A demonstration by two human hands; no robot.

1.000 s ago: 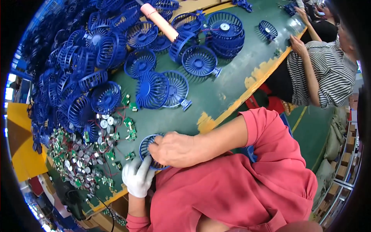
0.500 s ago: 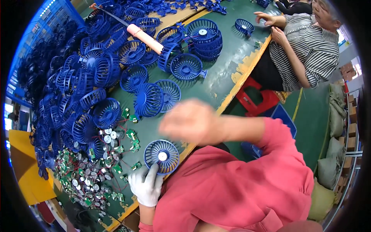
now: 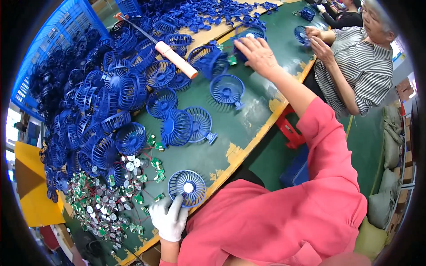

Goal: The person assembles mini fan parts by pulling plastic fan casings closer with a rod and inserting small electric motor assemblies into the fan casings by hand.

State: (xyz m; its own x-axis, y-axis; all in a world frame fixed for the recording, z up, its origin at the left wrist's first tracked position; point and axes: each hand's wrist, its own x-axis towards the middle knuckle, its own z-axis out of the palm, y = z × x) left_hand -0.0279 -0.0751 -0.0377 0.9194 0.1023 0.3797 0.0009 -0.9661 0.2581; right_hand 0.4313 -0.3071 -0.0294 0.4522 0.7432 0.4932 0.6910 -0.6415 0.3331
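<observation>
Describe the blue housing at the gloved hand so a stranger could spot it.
On the green table, find the white-gloved left hand near the edge. Its finger overlaps a round, ribbed blue housing. Unlike the nearest other housings, it shows a white central disc.

A white glove (image 3: 167,228), greyish along the forefinger, covers the left grip (image 3: 169,218); the right grip (image 3: 258,55) is bare. The loose coral-pink top (image 3: 275,213) creases softly across the body, its plain right sleeve (image 3: 326,126) wide and ending partway down the arm, the forearm uncovered.
</observation>
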